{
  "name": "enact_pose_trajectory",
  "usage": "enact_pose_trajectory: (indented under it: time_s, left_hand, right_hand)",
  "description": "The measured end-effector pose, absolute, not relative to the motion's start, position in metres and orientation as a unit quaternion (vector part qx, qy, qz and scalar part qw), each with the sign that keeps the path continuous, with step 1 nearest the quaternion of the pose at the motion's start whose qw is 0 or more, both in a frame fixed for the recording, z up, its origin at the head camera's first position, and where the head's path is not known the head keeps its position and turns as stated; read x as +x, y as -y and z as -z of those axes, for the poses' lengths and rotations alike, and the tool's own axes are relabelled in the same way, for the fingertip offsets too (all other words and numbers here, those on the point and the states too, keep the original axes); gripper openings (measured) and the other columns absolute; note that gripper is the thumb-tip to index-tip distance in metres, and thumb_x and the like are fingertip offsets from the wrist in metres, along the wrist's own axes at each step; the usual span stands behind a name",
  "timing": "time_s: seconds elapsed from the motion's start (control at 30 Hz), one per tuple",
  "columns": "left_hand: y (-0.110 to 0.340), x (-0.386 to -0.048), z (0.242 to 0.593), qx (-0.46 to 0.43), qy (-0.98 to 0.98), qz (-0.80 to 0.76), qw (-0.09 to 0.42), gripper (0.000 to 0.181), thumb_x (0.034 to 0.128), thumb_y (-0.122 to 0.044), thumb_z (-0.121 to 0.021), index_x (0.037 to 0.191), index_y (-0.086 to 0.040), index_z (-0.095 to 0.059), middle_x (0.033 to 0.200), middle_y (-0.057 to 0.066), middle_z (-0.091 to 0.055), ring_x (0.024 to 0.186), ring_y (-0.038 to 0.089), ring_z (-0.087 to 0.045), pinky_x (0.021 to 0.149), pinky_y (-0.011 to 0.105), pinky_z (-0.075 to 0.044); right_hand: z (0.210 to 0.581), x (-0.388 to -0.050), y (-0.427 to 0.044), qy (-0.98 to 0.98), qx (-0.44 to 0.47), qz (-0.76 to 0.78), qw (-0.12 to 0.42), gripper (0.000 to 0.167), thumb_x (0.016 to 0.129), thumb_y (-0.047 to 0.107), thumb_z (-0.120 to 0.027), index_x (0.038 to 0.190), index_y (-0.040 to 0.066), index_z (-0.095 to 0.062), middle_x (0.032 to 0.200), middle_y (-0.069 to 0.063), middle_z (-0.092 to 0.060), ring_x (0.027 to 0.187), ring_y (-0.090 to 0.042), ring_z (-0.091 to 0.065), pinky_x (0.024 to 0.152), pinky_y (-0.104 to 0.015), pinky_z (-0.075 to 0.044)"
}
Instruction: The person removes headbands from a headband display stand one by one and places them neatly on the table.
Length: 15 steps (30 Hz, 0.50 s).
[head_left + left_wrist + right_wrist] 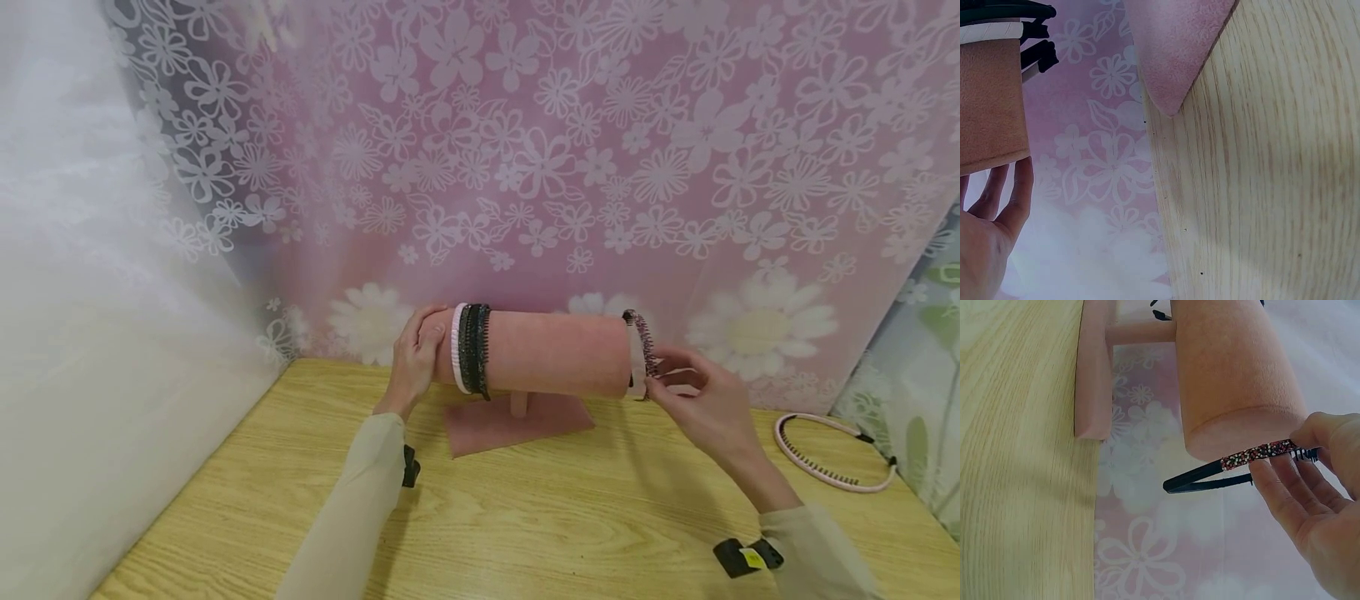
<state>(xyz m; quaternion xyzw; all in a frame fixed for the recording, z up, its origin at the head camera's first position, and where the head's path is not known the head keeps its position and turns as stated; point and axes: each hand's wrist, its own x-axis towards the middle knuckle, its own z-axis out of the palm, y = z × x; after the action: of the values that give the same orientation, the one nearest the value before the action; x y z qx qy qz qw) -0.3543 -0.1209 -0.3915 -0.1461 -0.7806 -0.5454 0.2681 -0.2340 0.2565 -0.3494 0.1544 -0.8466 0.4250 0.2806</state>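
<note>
A pink plush headband stand (558, 352) has a horizontal roll on a short post and flat base. My left hand (415, 354) grips the roll's left end, thumb in front; in the left wrist view its fingers (1019, 199) touch the rim. Beside that hand a white headband (457, 348) and several dark glittery headbands (475, 350) sit round the roll. My right hand (708, 404) pinches a beaded black headband (1254, 454), with small teeth inside, between thumb and fingers. It is at the roll's right end face, its ends pointing toward the table's side in the right wrist view.
A pink toothed headband (817, 477) lies on the wooden table (540, 517) at the far right. Behind the stand hangs a pink flowered curtain (525, 167), with a white sheet (112, 292) at the left.
</note>
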Motion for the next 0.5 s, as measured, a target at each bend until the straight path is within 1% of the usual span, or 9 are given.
enact_pose_trajectory:
  time_s: [0.1,0.27,0.5]
  left_hand:
    - [0.121,-0.355,0.392,-0.145,0.782,0.544,0.267,0.037,0.1030,-0.039,-0.050,0.136,-0.028,-0.062,0.143,-0.003,-0.061,0.130,0.026,-0.058,0.110,0.052,-0.043]
    - [0.121,-0.354,0.392,-0.145,0.784,0.541,0.267,0.035,0.1031,-0.040,-0.049,0.135,-0.031,-0.062,0.143,-0.003,-0.060,0.130,0.026,-0.058,0.110,0.051,-0.043]
    - [0.121,-0.355,0.391,-0.147,0.785,0.538,0.269,0.040,0.1034,-0.040,-0.049,0.138,-0.023,-0.061,0.144,-0.003,-0.060,0.131,0.026,-0.057,0.110,0.052,-0.043]
  right_hand:
    - [0.350,-0.232,-0.261,0.850,0.155,-0.416,0.282,0.034,0.089,0.000,-0.074,0.123,0.005,-0.069,0.097,-0.004,-0.068,0.083,0.011,-0.064,0.071,-0.010,-0.054]
    - [0.354,-0.229,-0.267,0.853,0.157,-0.405,0.288,0.033,0.088,-0.003,-0.073,0.121,0.003,-0.070,0.096,-0.003,-0.068,0.081,0.011,-0.064,0.071,-0.009,-0.053]
    - [0.362,-0.225,-0.277,0.864,0.149,-0.386,0.286,0.038,0.087,-0.005,-0.074,0.123,0.002,-0.069,0.099,-0.017,-0.070,0.082,0.015,-0.061,0.069,-0.007,-0.052]
